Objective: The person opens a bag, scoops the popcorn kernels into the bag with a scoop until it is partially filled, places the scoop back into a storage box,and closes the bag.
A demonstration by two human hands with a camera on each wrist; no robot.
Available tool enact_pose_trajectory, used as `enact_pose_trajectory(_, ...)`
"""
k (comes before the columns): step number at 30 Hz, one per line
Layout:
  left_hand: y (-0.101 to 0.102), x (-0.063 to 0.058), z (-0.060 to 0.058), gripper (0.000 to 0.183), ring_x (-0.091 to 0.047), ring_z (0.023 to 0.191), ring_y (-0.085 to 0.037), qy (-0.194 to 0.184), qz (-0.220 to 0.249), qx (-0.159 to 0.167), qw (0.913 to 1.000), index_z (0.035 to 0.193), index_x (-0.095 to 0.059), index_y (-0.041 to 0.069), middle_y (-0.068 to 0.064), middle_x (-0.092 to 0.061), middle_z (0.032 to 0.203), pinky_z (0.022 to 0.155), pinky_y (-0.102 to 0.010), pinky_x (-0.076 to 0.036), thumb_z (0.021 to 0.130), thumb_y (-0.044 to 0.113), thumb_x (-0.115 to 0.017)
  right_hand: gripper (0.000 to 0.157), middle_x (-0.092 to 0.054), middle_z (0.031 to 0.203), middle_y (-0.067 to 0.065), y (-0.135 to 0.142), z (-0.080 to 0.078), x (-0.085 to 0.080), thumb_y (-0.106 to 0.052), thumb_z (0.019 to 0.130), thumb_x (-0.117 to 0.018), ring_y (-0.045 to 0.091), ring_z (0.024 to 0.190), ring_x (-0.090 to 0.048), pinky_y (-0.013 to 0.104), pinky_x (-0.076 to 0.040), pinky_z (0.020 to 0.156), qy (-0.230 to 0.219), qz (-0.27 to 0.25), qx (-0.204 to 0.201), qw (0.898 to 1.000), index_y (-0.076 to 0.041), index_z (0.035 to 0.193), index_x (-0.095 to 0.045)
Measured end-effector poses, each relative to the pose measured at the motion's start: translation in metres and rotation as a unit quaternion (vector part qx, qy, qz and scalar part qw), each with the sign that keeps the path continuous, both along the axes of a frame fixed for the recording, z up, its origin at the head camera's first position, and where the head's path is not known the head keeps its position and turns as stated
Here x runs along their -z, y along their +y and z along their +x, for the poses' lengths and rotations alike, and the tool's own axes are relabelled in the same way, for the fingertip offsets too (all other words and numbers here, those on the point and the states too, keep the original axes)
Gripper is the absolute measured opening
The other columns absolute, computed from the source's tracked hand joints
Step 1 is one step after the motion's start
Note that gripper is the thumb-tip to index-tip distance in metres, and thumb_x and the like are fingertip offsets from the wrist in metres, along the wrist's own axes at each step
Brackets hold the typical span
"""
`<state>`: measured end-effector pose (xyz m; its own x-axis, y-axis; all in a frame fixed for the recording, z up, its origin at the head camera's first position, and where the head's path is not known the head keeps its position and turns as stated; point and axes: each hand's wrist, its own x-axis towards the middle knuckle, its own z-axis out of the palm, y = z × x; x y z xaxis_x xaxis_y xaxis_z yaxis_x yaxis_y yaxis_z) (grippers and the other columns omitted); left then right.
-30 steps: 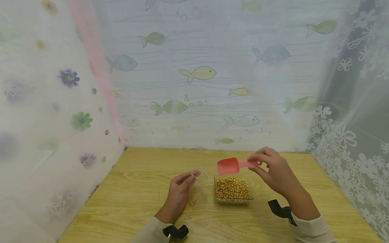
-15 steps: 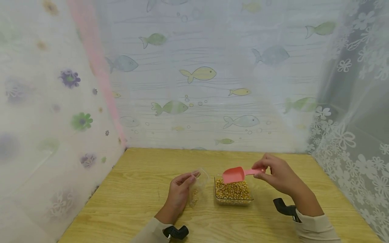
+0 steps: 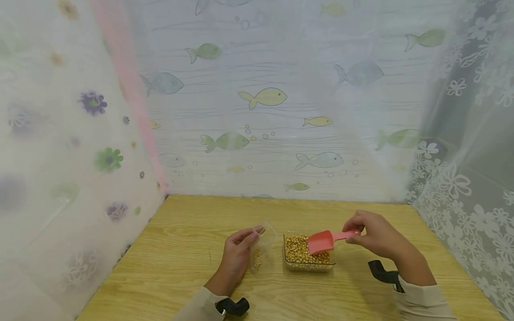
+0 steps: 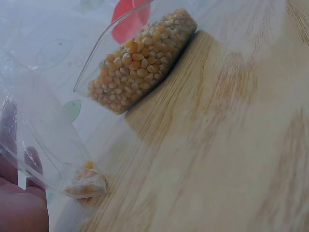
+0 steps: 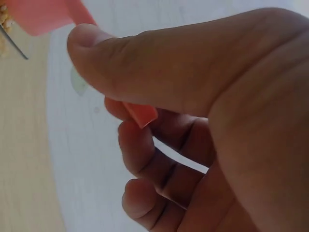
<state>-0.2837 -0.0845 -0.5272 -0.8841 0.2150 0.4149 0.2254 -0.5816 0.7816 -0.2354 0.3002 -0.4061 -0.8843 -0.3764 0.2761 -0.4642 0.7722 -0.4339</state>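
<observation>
- The right hand (image 3: 373, 234) pinches the end of the handle of a pink plastic scoop (image 3: 321, 242). The thumb is on one side, and the tip of the handle pokes out past it.
- In the right wrist view the other fingers are bent in a loose curl.
- The scoop is tipped, with its wide part pointing left and down. It is over the right side of a clear box (image 3: 309, 263), and its front edge is right at the top of the corn kernels (image 3: 297, 250). I cannot tell how deep it goes in.
- The box sits flat on the wooden table (image 3: 192, 249), between the two hands. Lots of yellow corn kernels fill much of it, and you can see them through its sides.
- The left hand (image 3: 238, 252) holds a clear plastic bag (image 3: 265, 243) near its top. The top of the bag is spread open in a loop.
- A small bunch of kernels (image 4: 86, 185) lies in the bottom corner of the bag. I cannot tell if that corner touches the table.
- The bag is just to the left of the box.
- Both arms have light tan sleeves (image 3: 425, 301), with a black thing (image 3: 232, 306) at each wrist.
- Behind the table hangs a pale curtain (image 3: 277, 142) with green, blue and yellow fish on it.
</observation>
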Motion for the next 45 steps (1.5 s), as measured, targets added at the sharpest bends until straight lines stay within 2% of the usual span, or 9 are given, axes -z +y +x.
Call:
enact_pose_trajectory(5, 0.000, 0.001, 0.000, 0.031, -0.069, 0.122, -0.019, -0.002, -0.003, -0.002, 1.0000, 0.112, -0.081, 0.015, -0.002, -0.077, 0.122, 0.108, -0.027, -0.049, 0.103, -0.003, -0.058, 0.016, -0.060, 0.087, -0.009, 0.001, 0.004, -0.007, -0.014, 0.084, -0.086, 0.003, 0.077, -0.051, 0.026, -0.048, 0.069, -0.011, 0.024, 0.008, 1.000, -0.016, 0.098, -0.078)
enact_pose_trajectory(15, 0.001, 0.000, 0.000, 0.028, -0.068, 0.123, -0.018, -0.010, -0.015, -0.009, 0.9998, 0.112, -0.081, 0.014, -0.001, -0.077, 0.120, 0.111, -0.028, -0.048, 0.103, -0.001, -0.059, 0.017, -0.060, 0.087, -0.009, 0.003, 0.013, -0.018, -0.012, 0.082, -0.087, 0.002, 0.075, -0.052, 0.026, -0.048, 0.066, 0.010, 0.051, 0.022, 0.998, -0.016, 0.096, -0.078)
enact_pose_trajectory(25, 0.001, 0.001, -0.001, 0.031, -0.069, 0.122, -0.019, -0.001, -0.007, -0.002, 1.0000, 0.112, -0.081, 0.014, -0.002, -0.077, 0.120, 0.110, -0.029, -0.048, 0.103, -0.004, -0.057, 0.016, -0.061, 0.086, -0.007, -0.003, 0.006, -0.006, -0.014, 0.082, -0.087, 0.004, 0.075, -0.052, 0.027, -0.049, 0.065, -0.018, 0.049, 0.012, 0.999, -0.016, 0.095, -0.077)
enact_pose_trajectory(31, 0.001, 0.000, 0.000, 0.028, -0.069, 0.121, -0.019, -0.022, -0.016, -0.011, 0.9996, 0.109, -0.082, 0.016, -0.002, -0.078, 0.118, 0.111, -0.029, -0.048, 0.102, -0.001, -0.061, 0.018, -0.062, 0.087, -0.007, -0.006, 0.004, -0.002, -0.017, 0.083, -0.087, 0.005, 0.075, -0.052, 0.027, -0.048, 0.065, -0.051, 0.044, 0.009, 0.998, -0.016, 0.097, -0.076)
enact_pose_trajectory(36, 0.000, 0.000, 0.001, 0.029, -0.069, 0.122, -0.019, -0.018, -0.015, -0.009, 0.9997, 0.111, -0.081, 0.015, -0.002, -0.078, 0.119, 0.111, -0.028, -0.047, 0.102, -0.002, -0.059, 0.019, -0.062, 0.086, -0.007, -0.011, 0.002, -0.001, -0.019, 0.083, -0.088, 0.007, 0.074, -0.051, 0.028, -0.046, 0.064, -0.075, 0.046, 0.009, 0.996, -0.016, 0.097, -0.076)
enact_pose_trajectory(45, 0.000, 0.000, -0.002, 0.030, -0.070, 0.121, -0.021, -0.004, 0.000, -0.001, 1.0000, 0.112, -0.081, 0.011, -0.005, -0.077, 0.119, 0.110, -0.029, -0.048, 0.102, -0.006, -0.058, 0.018, -0.064, 0.087, -0.007, -0.022, -0.004, 0.005, -0.017, 0.082, -0.088, 0.006, 0.075, -0.054, 0.027, -0.049, 0.065, -0.069, 0.060, 0.008, 0.996, -0.014, 0.097, -0.079)
